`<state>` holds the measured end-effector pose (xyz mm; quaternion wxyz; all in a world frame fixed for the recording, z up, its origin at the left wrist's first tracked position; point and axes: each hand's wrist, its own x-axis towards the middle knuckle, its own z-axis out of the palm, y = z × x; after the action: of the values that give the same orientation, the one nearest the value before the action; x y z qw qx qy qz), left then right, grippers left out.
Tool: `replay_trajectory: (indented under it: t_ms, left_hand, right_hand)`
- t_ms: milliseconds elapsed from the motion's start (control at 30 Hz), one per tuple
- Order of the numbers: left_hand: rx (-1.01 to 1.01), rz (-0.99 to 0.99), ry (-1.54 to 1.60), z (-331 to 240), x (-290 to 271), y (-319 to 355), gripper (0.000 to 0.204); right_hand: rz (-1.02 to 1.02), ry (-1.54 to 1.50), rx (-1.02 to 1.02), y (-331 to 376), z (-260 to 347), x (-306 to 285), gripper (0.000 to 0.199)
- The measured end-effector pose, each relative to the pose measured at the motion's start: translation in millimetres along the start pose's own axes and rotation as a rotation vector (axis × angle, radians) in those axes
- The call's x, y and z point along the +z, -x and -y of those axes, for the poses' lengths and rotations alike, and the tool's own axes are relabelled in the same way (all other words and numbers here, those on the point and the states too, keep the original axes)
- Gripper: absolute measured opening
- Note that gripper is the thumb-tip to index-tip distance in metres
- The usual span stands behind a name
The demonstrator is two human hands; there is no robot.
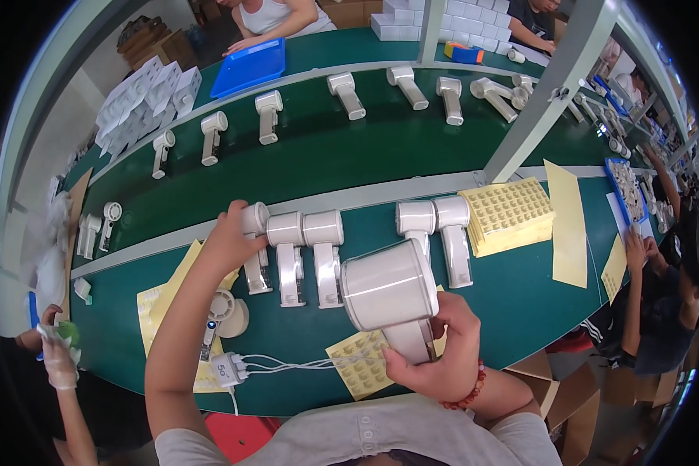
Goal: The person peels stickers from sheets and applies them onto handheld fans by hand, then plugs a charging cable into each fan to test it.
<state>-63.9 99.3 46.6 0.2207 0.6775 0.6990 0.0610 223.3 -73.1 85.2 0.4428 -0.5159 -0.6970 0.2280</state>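
Note:
My right hand [443, 349] is closed round the handle of a white handheld fan [388, 287], lifted close in front of me with its wide round head toward the upper left. My left hand [233, 237] reaches forward, its fingers wrapped on the head of another white fan [258, 272] that lies on the green table. Right beside that one lie two more white fans [290, 272] [328, 272], side by side with clear-covered handles. Behind the lifted fan are two further fans [457, 241], one partly hidden by it.
A white charger [229, 369] with several cables lies near a fan with a round grille [221, 307]. Yellow sticker sheets [509, 213] are stacked at right. A green conveyor belt [311, 155] carries several fans. A metal post [551, 101] rises beyond. Other people work around.

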Motion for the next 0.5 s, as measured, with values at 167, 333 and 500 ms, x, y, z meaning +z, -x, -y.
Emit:
replay_trajectory:
  t_ms: [167,333,500]
  left_hand:
    - [0.019,0.001,-0.162,-8,-18,20,0.076]
    - [0.691,-0.072,0.310,-70,-45,78,0.078]
    - [1.093,-0.050,0.408,-121,-35,117,0.060]
  right_hand:
    - [-0.118,0.007,-0.115,6,1,2,0.054]
    - [-0.130,-0.104,-0.105,8,-6,8,0.060]
    - [-0.057,-0.172,-0.095,9,-9,15,0.065]
